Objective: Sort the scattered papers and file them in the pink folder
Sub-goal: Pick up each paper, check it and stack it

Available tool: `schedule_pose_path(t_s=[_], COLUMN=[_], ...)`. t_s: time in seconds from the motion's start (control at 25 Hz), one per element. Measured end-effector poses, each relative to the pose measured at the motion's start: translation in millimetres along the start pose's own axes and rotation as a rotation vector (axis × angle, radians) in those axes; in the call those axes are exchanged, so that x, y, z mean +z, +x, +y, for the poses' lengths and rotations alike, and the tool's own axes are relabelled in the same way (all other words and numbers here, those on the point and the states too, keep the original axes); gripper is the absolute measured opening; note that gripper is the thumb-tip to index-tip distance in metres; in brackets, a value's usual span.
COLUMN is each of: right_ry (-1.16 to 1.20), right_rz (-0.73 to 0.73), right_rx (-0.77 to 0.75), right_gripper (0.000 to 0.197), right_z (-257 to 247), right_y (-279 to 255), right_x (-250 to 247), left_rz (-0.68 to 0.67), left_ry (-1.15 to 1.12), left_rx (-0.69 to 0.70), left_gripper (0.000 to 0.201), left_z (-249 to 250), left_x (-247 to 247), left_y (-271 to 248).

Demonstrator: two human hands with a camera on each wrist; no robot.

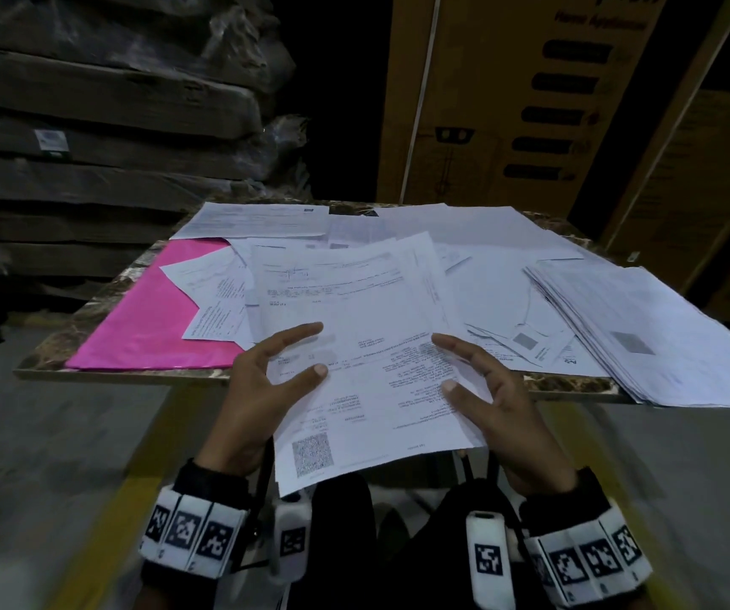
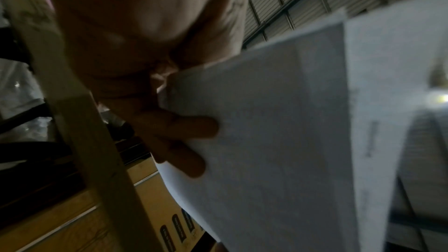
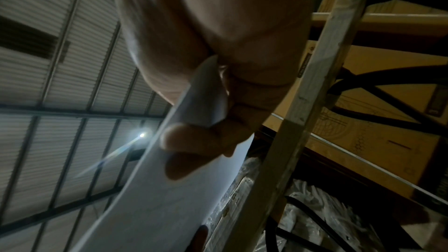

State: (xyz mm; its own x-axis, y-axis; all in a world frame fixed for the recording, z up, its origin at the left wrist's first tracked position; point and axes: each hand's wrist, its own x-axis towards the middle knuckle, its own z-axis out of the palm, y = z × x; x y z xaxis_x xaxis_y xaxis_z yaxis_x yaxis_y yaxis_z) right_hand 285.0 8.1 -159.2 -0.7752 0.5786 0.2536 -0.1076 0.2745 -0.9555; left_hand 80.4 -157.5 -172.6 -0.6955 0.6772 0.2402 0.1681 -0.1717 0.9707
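Both hands, left (image 1: 262, 389) and right (image 1: 499, 389), pinch a few sheets (image 1: 354, 354) at lower centre; loose grip could let them fan, slip off the table (image 1: 46, 363).

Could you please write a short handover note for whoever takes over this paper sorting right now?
Left hand and right hand both hold the printed sheets by their side edges, over the table's near edge.
Pink folder lies closed at the table's left, loose papers overlapping it.
A gathered stack sits at right.
Nothing visibly filed yet.
Left: sort the remaining scattered sheets, then file everything.
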Motion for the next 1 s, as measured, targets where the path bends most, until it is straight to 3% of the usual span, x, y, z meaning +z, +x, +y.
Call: schedule_pose_path(t_s=[0.28,0.48,0.6,0.84,1.0], right_ry=[-0.221,-0.038,-0.213,-0.283,-0.273], right_rz=[0.057,0.003,-0.024,0.246,0.265], right_rx=[0.068,0.122,-0.078,-0.457,-0.437], right_gripper=[0.042,0.054,0.053,0.040,0.039], right_z=[10,-5,-31,-78,-40], right_y=[17,33,49,59,51], right_x=[-9,-23,-22,-15,-13], left_rz=[0.035,0.014,0.017,0.100,0.040], left_ry=[0.137,0.257,0.294,0.351,0.348], left_rx=[0.007,0.203,0.312,0.576,0.506], left_gripper=[0.043,0.044,0.043,0.046,0.038], left_z=[-13,7,30,77,52], left_x=[1,5,17,48,61], left_y=[7,2,14,41,45])
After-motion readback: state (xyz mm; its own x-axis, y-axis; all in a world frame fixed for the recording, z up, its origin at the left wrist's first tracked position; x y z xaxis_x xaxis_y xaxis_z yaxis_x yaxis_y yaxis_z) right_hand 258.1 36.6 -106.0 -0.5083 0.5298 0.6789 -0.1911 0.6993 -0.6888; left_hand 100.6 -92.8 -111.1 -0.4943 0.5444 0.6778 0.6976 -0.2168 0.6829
